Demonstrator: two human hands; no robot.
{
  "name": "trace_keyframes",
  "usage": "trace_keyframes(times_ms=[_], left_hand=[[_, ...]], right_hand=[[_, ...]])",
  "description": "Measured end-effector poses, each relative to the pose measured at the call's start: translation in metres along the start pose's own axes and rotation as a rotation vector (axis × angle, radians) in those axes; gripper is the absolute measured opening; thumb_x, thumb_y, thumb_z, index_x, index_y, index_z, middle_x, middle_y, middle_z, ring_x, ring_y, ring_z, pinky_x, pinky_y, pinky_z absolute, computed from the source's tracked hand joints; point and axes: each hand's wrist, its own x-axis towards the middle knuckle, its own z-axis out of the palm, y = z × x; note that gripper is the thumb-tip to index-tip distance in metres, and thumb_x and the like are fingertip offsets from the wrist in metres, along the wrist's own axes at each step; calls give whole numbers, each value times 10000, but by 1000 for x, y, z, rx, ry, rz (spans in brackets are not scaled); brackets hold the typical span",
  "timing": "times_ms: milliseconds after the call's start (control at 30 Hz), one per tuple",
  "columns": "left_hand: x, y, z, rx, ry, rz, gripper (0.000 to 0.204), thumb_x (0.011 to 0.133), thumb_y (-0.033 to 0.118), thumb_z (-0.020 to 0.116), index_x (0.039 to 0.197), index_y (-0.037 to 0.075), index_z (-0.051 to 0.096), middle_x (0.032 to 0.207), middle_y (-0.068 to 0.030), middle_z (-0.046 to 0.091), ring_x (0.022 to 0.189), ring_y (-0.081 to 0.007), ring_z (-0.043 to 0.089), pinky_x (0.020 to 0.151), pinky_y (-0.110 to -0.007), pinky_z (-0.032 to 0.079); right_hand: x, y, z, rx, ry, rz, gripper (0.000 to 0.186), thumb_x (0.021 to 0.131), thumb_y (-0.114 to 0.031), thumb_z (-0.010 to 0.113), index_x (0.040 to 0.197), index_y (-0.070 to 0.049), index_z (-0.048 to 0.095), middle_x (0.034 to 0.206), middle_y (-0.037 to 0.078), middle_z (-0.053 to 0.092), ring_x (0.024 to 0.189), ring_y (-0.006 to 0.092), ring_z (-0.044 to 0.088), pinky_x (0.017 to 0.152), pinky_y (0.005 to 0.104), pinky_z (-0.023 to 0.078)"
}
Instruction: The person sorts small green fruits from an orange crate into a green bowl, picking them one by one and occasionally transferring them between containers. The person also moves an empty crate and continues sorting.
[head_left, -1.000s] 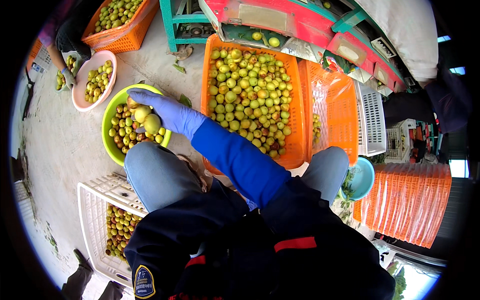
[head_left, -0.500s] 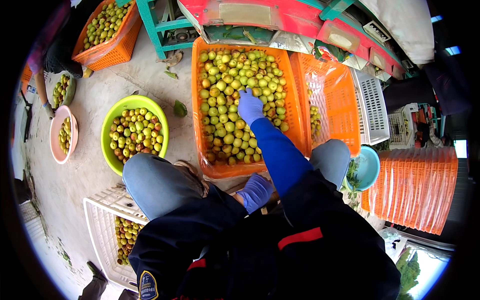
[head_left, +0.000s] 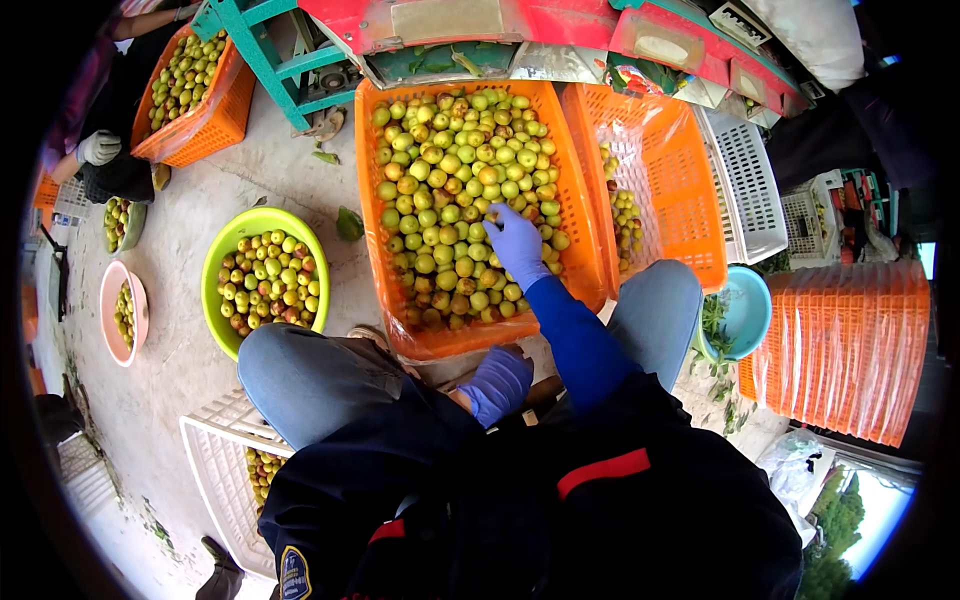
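A plastic-lined orange crate [head_left: 585, 262] stands before my knees, full of jujubes [head_left: 455, 190], round and green-yellow with brown patches. My right hand [head_left: 517, 248], in a thin purple-blue glove, is over the fruit on the right side of this crate. Its thumb and fingertips are bent but apart, and I see no fruit gripped between them. Between my knees, just below the crate's near edge, is my left hand [head_left: 497, 385], gloved alike. Its fingers are mostly hidden, so its grip does not show.
A second orange crate [head_left: 680, 200] on the right holds some jujubes. A lime-green basin [head_left: 213, 290] and pink basin [head_left: 141, 310] of fruit stand left. A white crate [head_left: 215, 480] is beside my left leg. Stacked orange crates [head_left: 835, 350] and a blue basin [head_left: 750, 310] stand right.
My right hand has drawn back from mid-crate toward me and slightly right, its fingers now lifted from the fruit. The left hand stays low. The co-worker's gloved hand has left the pink basin.
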Motion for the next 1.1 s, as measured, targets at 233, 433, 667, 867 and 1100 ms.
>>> trace_keyframes(times_ms=[233, 433, 667, 867, 1100], left_hand=[[-1, 16, -67, -4, -113, 134, 248, 813, 232, 498, 846, 0, 581, 811, -158, 578, 685, -285, 570, 614, -367, 435], [-1, 23, -66, 336, -200, 121, 225, 825, 184, 480, 895, 0, 590, 650, -135, 542, 577, -276, 551, 503, -376, 420], [-5, 9, -30, 190, 12, 192, 228, 829, 192, 469, 786, -9, 566, 600, -128, 527, 522, -250, 513, 457, -363, 393], [-1, 34, -73, 435, -72, 18, 232, 827, 223, 464, 769, 33, 585, 604, -101, 554, 581, -222, 543, 593, -379, 392], [-1, 16, -46, 717, 376, 247, 349, 885, 182, 392, 564, 67, 468, 435, -43, 376, 362, -133, 357, 392, -254, 356]], right_hand=[[78, -16, -10, -303, -12, -70, 332, 818, -214, 552, 1144, -151, 525, 1063, 109, 553, 839, 285, 595, 712, 392, 487], [86, -17, 2, -464, -316, 7, 310, 809, -123, 447, 1095, -152, 563, 1034, 130, 566, 883, 305, 580, 763, 418, 465], [134, -46, -4, -472, -210, -194, 454, 783, -91, 507, 1230, -173, 500, 1043, 133, 601, 895, 285, 597, 740, 386, 480], [161, -35, 18, -850, -471, -227, 563, 814, -128, 522, 1341, -238, 358, 1085, 192, 524, 827, 295, 606, 683, 352, 502], [59, -37, -13, -811, -623, -416, 738, 708, -14, 549, 1377, -190, 291, 1253, 288, 328, 580, 266, 603, 454, 327, 487]])
